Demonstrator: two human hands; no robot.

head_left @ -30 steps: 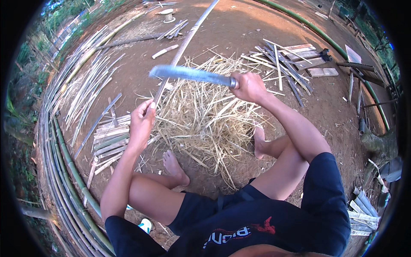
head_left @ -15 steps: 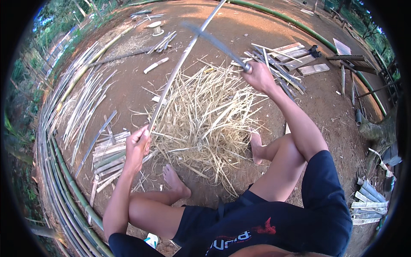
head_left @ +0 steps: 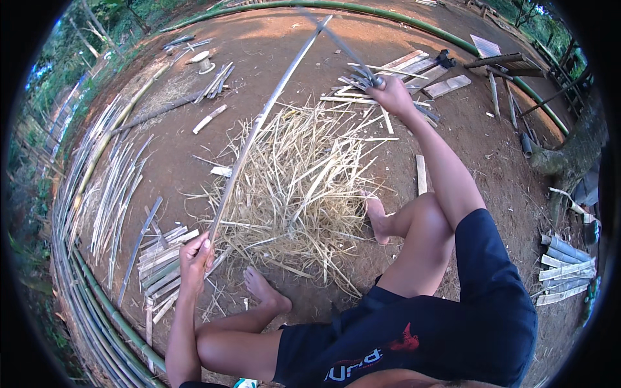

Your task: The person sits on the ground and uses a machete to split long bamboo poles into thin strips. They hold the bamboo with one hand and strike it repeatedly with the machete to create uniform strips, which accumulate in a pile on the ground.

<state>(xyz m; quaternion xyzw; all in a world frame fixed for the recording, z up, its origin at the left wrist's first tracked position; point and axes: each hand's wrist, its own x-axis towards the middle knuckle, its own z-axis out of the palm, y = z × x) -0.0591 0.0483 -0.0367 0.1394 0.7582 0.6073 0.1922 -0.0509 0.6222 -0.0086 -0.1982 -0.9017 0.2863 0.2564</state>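
My left hand point(head_left: 196, 257) is closed around the near end of a long bamboo strip point(head_left: 296, 64), which slants up and away to the right. Closed on a handle, my right hand point(head_left: 393, 97) holds a long-bladed machete point(head_left: 346, 50); its blade is smeared by motion and points up and left, its far part passing close to the strip's far end. I cannot tell whether the two touch. Beneath the strip, between my bare feet, lies a heap of pale bamboo shavings point(head_left: 294, 194).
Split bamboo slats point(head_left: 162, 258) are stacked beside my left hand. Boards point(head_left: 447, 86) lie past my right hand. Long green poles point(head_left: 113, 317) run along the left, with thin strips point(head_left: 116, 200) nearby. A tree trunk point(head_left: 576, 152) stands at right.
The machete has swung away toward the strip's far end, and the strip's far tip has dropped into view. My left hand is slightly lower and nearer; the whole view has shifted a little.
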